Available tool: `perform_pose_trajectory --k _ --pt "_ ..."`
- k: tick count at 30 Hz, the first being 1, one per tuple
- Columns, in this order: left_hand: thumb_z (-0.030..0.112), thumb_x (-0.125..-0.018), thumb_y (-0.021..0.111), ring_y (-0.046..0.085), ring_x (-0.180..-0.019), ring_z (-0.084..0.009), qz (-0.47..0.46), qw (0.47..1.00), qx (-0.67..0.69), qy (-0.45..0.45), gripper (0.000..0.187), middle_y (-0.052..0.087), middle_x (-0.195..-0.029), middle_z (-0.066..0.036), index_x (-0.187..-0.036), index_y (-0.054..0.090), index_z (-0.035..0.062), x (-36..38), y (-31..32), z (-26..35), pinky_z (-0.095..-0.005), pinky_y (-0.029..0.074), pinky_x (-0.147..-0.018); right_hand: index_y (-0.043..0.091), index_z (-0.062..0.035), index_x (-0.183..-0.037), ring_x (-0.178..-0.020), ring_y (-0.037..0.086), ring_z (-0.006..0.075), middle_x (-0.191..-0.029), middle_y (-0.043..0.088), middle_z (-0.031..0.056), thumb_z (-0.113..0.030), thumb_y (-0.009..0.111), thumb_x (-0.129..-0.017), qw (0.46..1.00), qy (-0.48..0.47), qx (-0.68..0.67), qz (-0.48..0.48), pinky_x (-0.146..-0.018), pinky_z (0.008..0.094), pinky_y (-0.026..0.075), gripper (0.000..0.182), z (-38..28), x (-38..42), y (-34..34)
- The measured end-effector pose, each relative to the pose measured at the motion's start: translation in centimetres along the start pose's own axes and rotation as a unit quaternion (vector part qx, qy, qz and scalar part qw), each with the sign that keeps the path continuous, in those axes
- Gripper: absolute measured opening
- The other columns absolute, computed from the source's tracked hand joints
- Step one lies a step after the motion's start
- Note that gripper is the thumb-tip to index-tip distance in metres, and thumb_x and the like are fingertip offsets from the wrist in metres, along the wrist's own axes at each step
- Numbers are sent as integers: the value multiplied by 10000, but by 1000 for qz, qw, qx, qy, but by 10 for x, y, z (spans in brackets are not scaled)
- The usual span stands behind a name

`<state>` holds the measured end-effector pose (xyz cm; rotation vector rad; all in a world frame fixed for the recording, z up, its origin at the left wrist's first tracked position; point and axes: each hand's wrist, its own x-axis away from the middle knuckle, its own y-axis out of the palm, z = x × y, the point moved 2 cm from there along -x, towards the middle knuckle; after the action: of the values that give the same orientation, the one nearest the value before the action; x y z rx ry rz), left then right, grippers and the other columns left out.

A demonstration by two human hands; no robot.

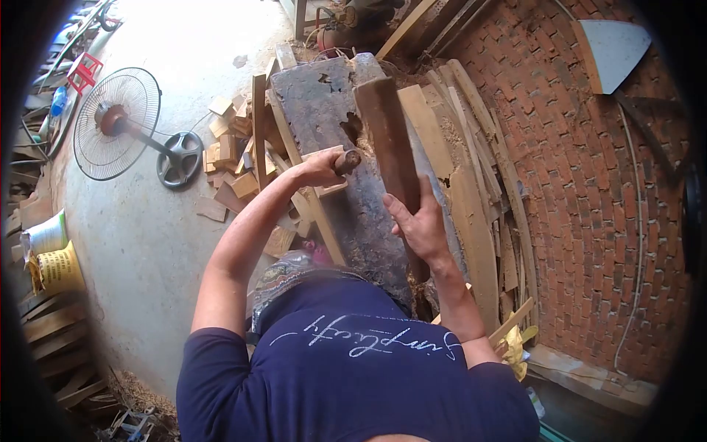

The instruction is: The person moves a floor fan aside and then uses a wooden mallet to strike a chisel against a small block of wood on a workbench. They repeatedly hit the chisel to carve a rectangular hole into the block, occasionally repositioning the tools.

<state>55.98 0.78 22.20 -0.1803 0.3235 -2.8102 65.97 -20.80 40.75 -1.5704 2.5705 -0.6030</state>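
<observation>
My left hand is closed around a round wooden handle, its worn butt end pointing up toward me. What lies at the other end of the handle is hidden. A pale wood piece shows just beneath this hand, over the workbench. My right hand grips a long, thick, dark wooden bar, which is raised and tilted above the bench, to the right of the handle. The bar and the handle are apart. The bench top is dark and worn, with a ragged hole.
Small wood blocks are heaped left of the bench. A standing fan is on the concrete floor farther left. Long planks lean along the right side, near a brick wall. Yellow sacks sit at far left.
</observation>
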Motion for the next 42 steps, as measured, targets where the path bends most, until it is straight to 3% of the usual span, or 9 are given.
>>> perform_pose_trajectory --k 3,5,8,17,21,28,33,39,42 --pt "82 -739 730 567 -869 -121 8 996 -84 -16 370 625 -906 -15 -1085 597 88 2 1 0 -305 480 -786 457 -50 -1227 -650 618 107 -854 653 72 -295 709 -917 998 -54 -18 12 -567 289 535 469 -22 10 -3" --pt "39 -735 724 554 -893 -100 -33 994 84 -54 367 624 -944 10 -1077 600 91 7 0 6 -288 474 -802 462 -52 -1183 -721 665 170 -886 671 114 -289 706 -918 996 -80 -32 39 -651 321 548 431 -7 11 5" --pt "21 -736 719 540 -903 -84 -42 994 100 -29 368 617 -958 28 -1077 604 97 11 -3 9 -269 470 -808 451 -36 -1294 -940 706 312 -1000 708 199 -278 702 -914 988 42 139 -57 -789 391 554 515 35 -5 16" --pt "69 -788 741 550 -918 -79 -19 1000 13 -5 301 621 -941 35 -1062 617 83 11 -1 -12 -270 477 -820 400 -64 -1291 -848 708 303 -925 700 170 -293 702 -916 994 -102 -7 36 -713 411 546 534 -8 -1 6" --pt "91 -772 732 558 -908 -95 37 997 69 -11 339 631 -919 9 -1094 626 85 17 3 13 -288 485 -800 443 -63 -1301 -894 702 330 -963 702 181 -311 720 -893 987 -33 135 -83 -771 441 547 552 26 -19 14" --pt "176 -800 808 609 -914 -104 195 970 103 -101 418 684 -993 -36 -1161 615 90 22 3 5 -310 523 -790 457 -41 -1290 -572 619 119 -897 690 99 -318 721 -896 997 55 53 -12 -480 277 517 549 7 -8 -2" --pt "144 -800 808 604 -919 -96 238 962 110 -77 426 677 -997 -19 -1176 616 90 25 13 3 -296 513 -819 449 -62 -1289 -704 680 214 -881 677 134 -321 722 -895 991 -130 22 26 -626 363 557 545 -26 -4 -4" --pt "111 -813 790 599 -925 -87 218 966 109 -83 446 673 -1017 -2 -1218 605 90 25 9 -2 -291 511 -830 434 -103 -1322 -881 713 332 -914 697 186 -312 714 -897 971 -98 212 -55 -713 419 559 550 19 -31 19" --pt "96 -821 776 600 -915 -91 238 959 132 -76 443 671 -1009 -7 -1227 599 87 28 10 -6 -294 519 -817 439 -91 -1320 -908 714 323 -953 706 189 -304 706 -905 994 -35 88 -60 -734 418 560 538 -9 -22 12"
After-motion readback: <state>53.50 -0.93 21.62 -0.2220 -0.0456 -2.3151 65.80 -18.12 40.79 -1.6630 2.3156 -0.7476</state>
